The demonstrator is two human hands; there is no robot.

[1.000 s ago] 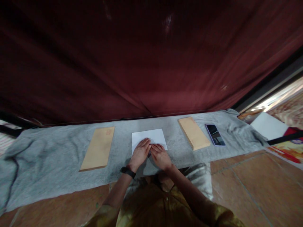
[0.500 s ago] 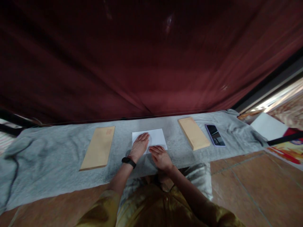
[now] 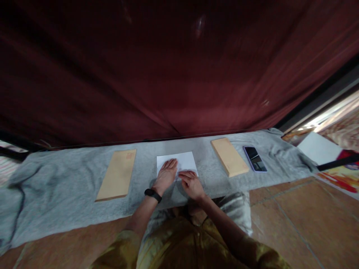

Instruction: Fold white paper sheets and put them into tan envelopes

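A white sheet of paper (image 3: 183, 160), possibly folded, lies flat on the grey cloth straight in front of me. My left hand (image 3: 166, 173) rests palm down on its left part, fingers stretched out and pointing away from me. On the near edge, right of the middle, lies my right hand (image 3: 191, 184), its fingers laid flat and pointing left. A dark band (image 3: 153, 194) circles my left wrist. Both hands touch the paper without gripping it. The paper beneath my palms is hidden.
A stack of tan envelopes (image 3: 116, 175) lies to the left, another stack of envelopes (image 3: 230, 157) to the right. Beyond that is a phone (image 3: 255, 159) in a lilac case. Grey cloth (image 3: 67, 183) covers the narrow bench. A dark red curtain (image 3: 179, 82) hangs behind it.
My right hand has shifted slightly right and away from me along the paper's near edge. My left hand has barely moved. The paper stays in place.
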